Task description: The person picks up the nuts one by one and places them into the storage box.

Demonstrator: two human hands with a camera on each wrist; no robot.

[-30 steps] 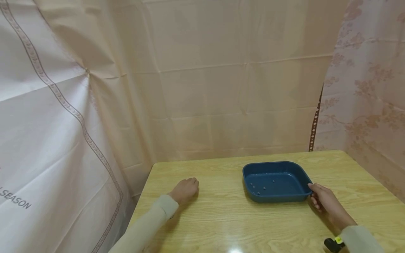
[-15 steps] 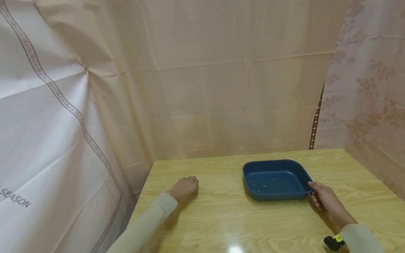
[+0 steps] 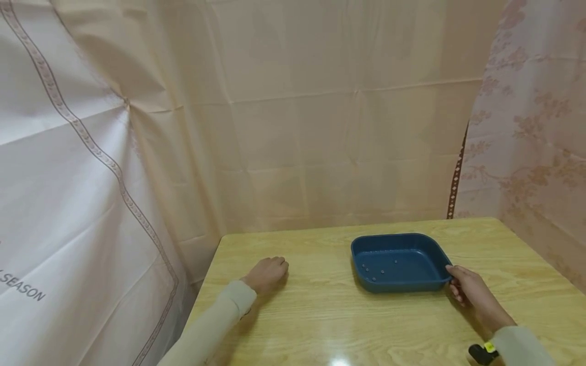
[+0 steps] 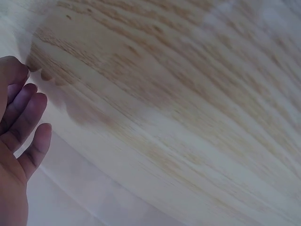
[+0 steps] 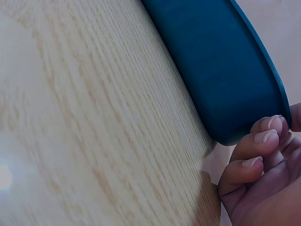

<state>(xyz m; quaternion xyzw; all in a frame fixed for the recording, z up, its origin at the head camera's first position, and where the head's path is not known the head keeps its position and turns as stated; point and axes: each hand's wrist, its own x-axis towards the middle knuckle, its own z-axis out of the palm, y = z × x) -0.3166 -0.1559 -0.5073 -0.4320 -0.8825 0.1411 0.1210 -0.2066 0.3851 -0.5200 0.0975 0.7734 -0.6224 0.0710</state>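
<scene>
A dark blue rectangular tray [image 3: 403,288] with rounded corners sits on the right half of the wooden table. Several tiny ring-like pieces [image 3: 382,272] lie on its floor, too small to identify. At the tray's near right corner my right hand [image 3: 473,295] pinches the rim between thumb and fingers; the right wrist view has the curled fingers [image 5: 242,172] against the outer wall. Left of the tray, apart from it, my left hand [image 3: 265,274] rests over the table. Its fingers [image 4: 30,117] hang loosely curled in the left wrist view and hold nothing.
The light wooden table [image 3: 316,315] has its far edge close to a hanging beige cloth [image 3: 293,127]. More cloth hangs at the left [image 3: 68,203] and right. A black object with a yellow patch [image 3: 482,353] is beside the right sleeve.
</scene>
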